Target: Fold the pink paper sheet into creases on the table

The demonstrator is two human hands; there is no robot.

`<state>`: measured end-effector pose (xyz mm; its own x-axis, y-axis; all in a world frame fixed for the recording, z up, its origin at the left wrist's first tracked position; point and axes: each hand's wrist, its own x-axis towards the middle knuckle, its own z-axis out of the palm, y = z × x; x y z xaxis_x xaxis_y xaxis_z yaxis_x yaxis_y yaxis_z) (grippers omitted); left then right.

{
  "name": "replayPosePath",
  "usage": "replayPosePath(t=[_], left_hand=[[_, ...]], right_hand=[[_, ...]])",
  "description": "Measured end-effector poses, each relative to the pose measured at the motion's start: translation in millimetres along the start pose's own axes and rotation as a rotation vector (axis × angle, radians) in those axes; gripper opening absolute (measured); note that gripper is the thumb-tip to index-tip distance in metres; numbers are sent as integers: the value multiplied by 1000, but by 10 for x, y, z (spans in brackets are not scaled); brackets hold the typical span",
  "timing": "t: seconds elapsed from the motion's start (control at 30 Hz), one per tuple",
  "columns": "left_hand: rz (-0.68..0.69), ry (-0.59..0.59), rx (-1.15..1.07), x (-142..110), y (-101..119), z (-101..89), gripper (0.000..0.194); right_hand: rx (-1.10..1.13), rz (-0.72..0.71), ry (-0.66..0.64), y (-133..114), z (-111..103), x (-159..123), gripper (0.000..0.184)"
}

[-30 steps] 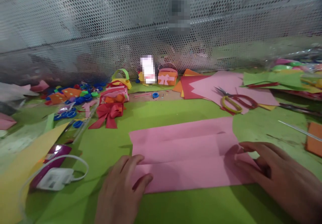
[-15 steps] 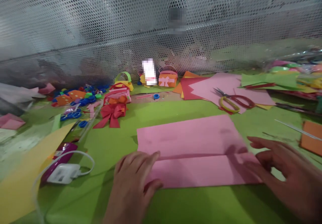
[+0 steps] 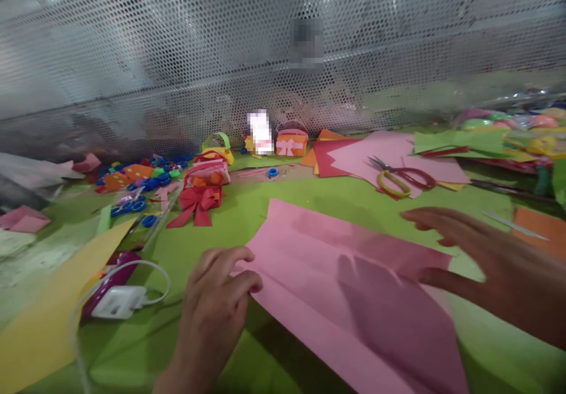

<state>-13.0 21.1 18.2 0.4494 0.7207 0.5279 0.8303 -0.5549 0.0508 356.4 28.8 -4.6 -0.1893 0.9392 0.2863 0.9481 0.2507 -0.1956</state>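
A creased sheet of pink paper [image 3: 336, 282] lies askew before me, its near edge lifted off the green surface. My left hand [image 3: 221, 288] pinches the sheet's left edge between thumb and fingers. Over the right edge, my right hand [image 3: 481, 270] is spread, thumb apart from the fingers. The right thumb tip is at the paper; whether it touches I cannot tell. A shadow of the right hand falls across the sheet, and a fold line runs along it.
Scissors [image 3: 402, 180] with yellow and red handles rest on stacked coloured paper [image 3: 367, 149] at the back right. Small red paper bags with a bow [image 3: 198, 202] stand back left. A white charger [image 3: 119, 302] and yellow sheet [image 3: 48, 317] lie left. A perforated metal panel [image 3: 198, 46] closes the back.
The pink paper has turned clockwise, and its folded-over near strip has opened out. My left hand now pinches its edge. My right hand has risen and spread its fingers.
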Motion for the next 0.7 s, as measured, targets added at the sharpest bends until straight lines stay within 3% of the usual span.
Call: replayPosePath(t=[0.13, 0.27, 0.4, 0.5, 0.57, 0.63, 0.7], left_hand=[[4, -26, -43, -18, -56, 39, 29], [-87, -26, 102, -169, -145, 77, 32], [10, -64, 137, -351, -16, 34, 57], [190, -20, -14, -382, 208, -24, 41], [272, -41, -118, -357, 318, -51, 25], [255, -68, -154, -324, 361, -58, 22], [203, -29, -167, -307, 347, -48, 22]], right_hand=[[217, -1, -347, -237, 105, 310, 55], [356, -7, -508, -398, 157, 447, 62], [430, 23, -512, -433, 193, 308, 60], [644, 108, -561, -255, 259, 81, 42], [746, 167, -564, -62, 314, -74, 44], [732, 103, -609, 107, 356, -181, 39], [591, -5, -497, 183, 372, -210, 35]])
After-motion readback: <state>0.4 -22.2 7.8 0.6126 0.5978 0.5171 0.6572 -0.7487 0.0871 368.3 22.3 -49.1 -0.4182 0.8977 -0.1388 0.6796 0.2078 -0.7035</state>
